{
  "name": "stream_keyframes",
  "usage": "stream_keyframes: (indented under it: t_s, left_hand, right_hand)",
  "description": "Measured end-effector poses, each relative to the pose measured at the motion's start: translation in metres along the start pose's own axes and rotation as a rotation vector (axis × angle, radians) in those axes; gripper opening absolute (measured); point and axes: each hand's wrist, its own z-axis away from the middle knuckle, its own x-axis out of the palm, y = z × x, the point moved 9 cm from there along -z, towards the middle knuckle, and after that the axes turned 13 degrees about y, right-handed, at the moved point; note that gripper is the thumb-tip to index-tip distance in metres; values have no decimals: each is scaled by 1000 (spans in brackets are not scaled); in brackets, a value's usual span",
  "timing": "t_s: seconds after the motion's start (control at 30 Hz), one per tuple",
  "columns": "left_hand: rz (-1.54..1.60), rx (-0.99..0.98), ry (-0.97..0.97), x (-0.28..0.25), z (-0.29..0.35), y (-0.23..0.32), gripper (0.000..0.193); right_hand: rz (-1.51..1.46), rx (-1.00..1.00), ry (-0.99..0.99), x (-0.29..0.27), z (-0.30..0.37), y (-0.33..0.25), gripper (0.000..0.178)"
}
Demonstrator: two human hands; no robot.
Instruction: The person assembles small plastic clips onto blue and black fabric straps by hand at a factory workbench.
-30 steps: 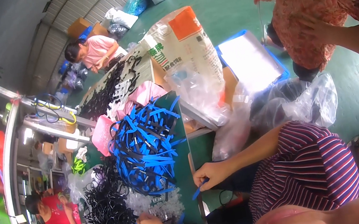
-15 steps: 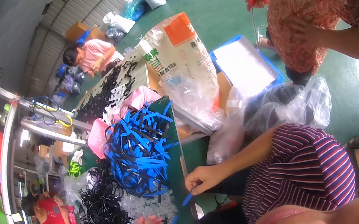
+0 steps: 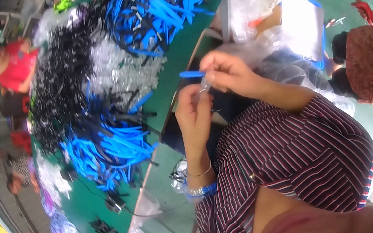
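Both hands are close together in front of my body, just off the table's edge. My right hand pinches a short blue strap that sticks out to the left. Between thumb and fingers of my left hand is a small clear plastic piece. Its top end meets the strap near my right fingertips; whether they are joined I cannot tell. Beside them on the table lies a heap of similar clear plastic pieces. A pile of blue and black straps lies left of my left hand.
The green table carries another blue strap pile and a black strap heap. A cable runs off its edge. Plastic bags and a white-lined blue tray are to the right. Other people are nearby.
My view has turned down and closer to the table. My hands, apart before, have come together. The left, open before, now holds a clear plastic piece; the right still holds the blue strap.
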Motion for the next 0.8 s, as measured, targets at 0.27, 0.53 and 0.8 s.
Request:
stream_keyframes:
  t_s: [0.27,0.53,0.8]
  left_hand:
    - [488,-219,31,-13,13,-22,17]
    - [858,-358,19,-6,22,-30,26]
    - [984,-431,23,-10,23,-34,25]
  right_hand:
    - [72,53,-30,7,11,22,15]
    - [216,36,-128,13,22,33,18]
    - [419,-81,-183,19,21,26,18]
